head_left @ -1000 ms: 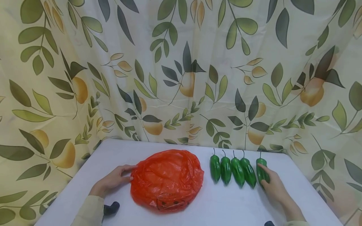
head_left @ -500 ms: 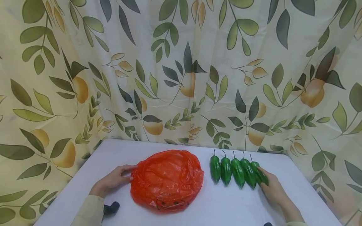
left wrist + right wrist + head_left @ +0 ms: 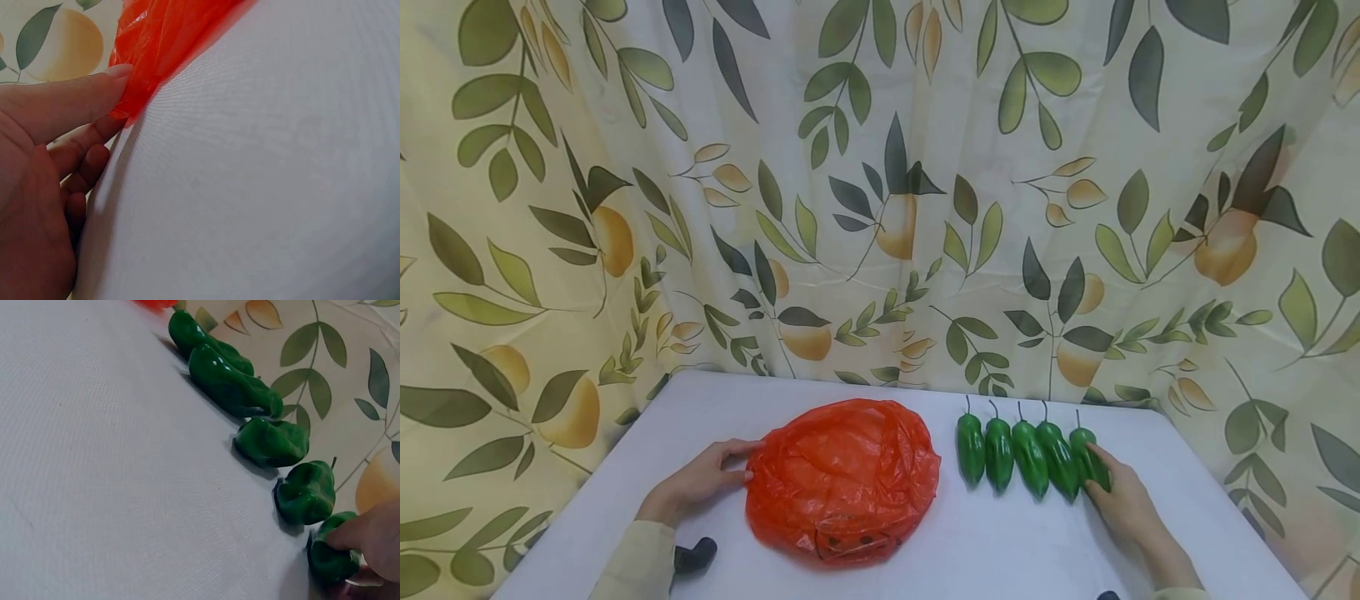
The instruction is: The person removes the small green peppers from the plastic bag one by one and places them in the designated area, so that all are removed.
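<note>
A crumpled red plastic bag (image 3: 842, 475) lies on the white table. My left hand (image 3: 703, 479) pinches its left edge, the thumb (image 3: 119, 72) on top of the film and the other fingers curled below. To the right of the bag, several glossy green peppers stand side by side in a row, stems pointing away, among them the leftmost pepper (image 3: 971, 450) and a middle pepper (image 3: 1030, 458). My right hand (image 3: 1123, 496) holds the rightmost green pepper (image 3: 1084, 446) between thumb and fingers, close beside its neighbour (image 3: 1058, 461). Part of that pepper is hidden by the hand.
A white cloth (image 3: 985, 550) covers the table. Behind it hangs a curtain (image 3: 880, 208) printed with leaves and fruit. A small black object (image 3: 696, 556) shows beside the left sleeve, and another dark tip (image 3: 1108, 595) at the bottom edge near the right arm.
My right hand has brought the rightmost pepper leftward to the row. Since half a second ago it has turned straighter, its stem shifting slightly right. The left hand and bag have stayed put.
</note>
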{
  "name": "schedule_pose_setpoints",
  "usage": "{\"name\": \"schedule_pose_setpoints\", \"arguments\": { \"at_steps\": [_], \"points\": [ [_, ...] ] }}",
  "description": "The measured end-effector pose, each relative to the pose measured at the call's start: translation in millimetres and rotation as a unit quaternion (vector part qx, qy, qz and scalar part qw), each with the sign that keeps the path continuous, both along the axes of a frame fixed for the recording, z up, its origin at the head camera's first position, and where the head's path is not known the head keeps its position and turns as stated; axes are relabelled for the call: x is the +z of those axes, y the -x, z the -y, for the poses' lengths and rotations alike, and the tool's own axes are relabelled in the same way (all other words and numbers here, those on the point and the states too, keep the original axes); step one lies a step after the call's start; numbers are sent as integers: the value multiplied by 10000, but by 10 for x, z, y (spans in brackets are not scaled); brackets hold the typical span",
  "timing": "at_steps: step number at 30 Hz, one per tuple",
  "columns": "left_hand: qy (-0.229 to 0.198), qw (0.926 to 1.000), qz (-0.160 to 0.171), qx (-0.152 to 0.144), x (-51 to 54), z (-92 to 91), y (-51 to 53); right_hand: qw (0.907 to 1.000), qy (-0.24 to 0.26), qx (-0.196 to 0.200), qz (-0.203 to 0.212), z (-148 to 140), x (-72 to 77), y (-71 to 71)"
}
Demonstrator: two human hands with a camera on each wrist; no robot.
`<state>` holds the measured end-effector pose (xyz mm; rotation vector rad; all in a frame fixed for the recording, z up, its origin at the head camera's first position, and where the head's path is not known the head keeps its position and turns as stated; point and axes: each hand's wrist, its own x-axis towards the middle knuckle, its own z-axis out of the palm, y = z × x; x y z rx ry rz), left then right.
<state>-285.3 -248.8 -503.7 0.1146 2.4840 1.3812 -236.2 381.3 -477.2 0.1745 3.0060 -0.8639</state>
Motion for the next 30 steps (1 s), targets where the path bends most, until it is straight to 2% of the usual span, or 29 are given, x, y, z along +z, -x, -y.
{"name": "schedule_pose_setpoints", "arguments": {
  "at_steps": [7, 15, 30],
  "points": [
    [1, 10000, 35, 54, -7, 1, 6, 10000, 32, -74, 13, 15, -5, -7],
    [68, 9999, 67, 103, -10, 3, -5, 9995, 153, -140, 228, 19, -18, 2],
    [-18, 10000, 53, 76, 17, -17, -14, 9993, 204, -205, 228, 5, -78, 29]
  ]
}}
